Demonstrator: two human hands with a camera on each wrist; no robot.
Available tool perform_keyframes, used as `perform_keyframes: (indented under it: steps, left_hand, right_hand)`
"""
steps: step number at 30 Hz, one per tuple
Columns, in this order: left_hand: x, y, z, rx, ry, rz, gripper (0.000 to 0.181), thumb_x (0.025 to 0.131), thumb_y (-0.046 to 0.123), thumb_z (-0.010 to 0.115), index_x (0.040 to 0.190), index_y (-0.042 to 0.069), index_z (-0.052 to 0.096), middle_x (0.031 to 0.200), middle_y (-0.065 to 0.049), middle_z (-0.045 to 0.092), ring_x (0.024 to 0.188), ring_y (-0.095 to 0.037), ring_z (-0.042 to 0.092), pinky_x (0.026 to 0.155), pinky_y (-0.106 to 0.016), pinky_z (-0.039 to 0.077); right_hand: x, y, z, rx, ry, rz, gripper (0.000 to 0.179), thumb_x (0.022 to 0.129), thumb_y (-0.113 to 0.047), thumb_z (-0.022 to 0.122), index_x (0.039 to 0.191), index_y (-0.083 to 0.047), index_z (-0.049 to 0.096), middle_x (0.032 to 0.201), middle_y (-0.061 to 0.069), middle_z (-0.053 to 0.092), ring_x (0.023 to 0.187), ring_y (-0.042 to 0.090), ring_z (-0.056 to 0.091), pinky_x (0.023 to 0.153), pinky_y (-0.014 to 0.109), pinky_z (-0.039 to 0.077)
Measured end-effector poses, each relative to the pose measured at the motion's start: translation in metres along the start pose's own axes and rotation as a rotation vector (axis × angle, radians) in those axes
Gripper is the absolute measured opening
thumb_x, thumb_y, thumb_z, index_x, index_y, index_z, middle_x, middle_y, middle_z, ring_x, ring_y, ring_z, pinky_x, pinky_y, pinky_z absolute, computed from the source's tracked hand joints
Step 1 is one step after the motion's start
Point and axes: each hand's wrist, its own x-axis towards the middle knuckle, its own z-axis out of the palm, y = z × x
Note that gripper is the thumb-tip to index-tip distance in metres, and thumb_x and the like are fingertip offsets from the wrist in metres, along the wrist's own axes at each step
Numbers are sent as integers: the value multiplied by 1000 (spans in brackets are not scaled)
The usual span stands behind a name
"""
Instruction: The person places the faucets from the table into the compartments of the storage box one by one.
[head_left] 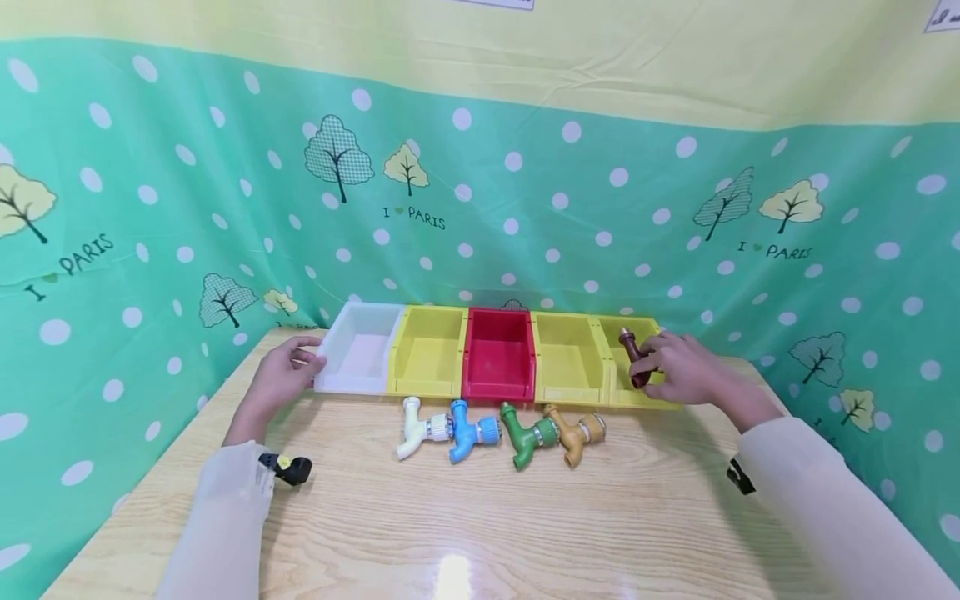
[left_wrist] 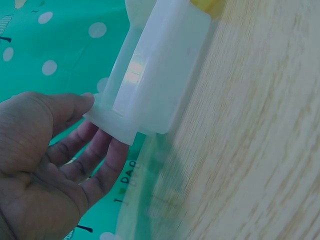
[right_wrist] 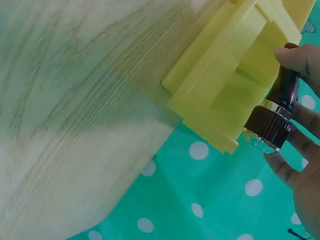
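Note:
My left hand (head_left: pixel 279 373) is at the left end of the bin row, with thumb and fingertips pinching the side edge of the white bin (left_wrist: pixel 150 75). At the opposite end, my right hand (head_left: pixel 684 367) holds a dark brown tap (head_left: pixel 634 354) over the rightmost yellow bin (right_wrist: pixel 220 85). In the right wrist view, thumb and fingers grip the tap's body, and its ribbed knob (right_wrist: pixel 269 125) with a silvery end points down. In front of the bins lie a white tap (head_left: pixel 412 429), a blue tap (head_left: pixel 465 432), a green tap (head_left: pixel 525 435) and a tan tap (head_left: pixel 573 435).
Between the end bins stand a yellow bin (head_left: pixel 429 346), a red bin (head_left: pixel 499 354) and another yellow bin (head_left: pixel 567 350), side by side. Behind them hangs a green dotted cloth (head_left: pixel 480 208). Everything stands on a wooden table (head_left: pixel 360 517).

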Motion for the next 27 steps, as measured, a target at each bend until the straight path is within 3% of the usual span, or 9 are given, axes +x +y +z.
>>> perform_keyframes:
  steps: [6,19,27]
  left_hand:
    - [0,-1,0,-9,-3,-1,47,105,26,59,144,0,50,118,-24,60,106,-36,61,74,-29,62]
    - [-1,2,-1,-13,-8,-5,46,106,26,59,143,1,51,118,-24,61,102,-34,62,76,-37,63]
    - [0,2,0,-25,-10,-11,46,106,24,60,144,0,51,119,-24,60,104,-35,61,79,-40,63]
  right_hand:
    - [13,6,9,24,-37,59,26,79,-17,82,105,-20,82,115,17,69,103,38,59,81,59,49]
    - [33,19,35,37,-107,91,25,79,-15,82,104,-16,82,116,18,69,108,40,62,85,62,51]
    - [38,19,38,109,-166,99,20,82,-11,84,100,-18,83,97,5,67,87,21,61,73,43,55]
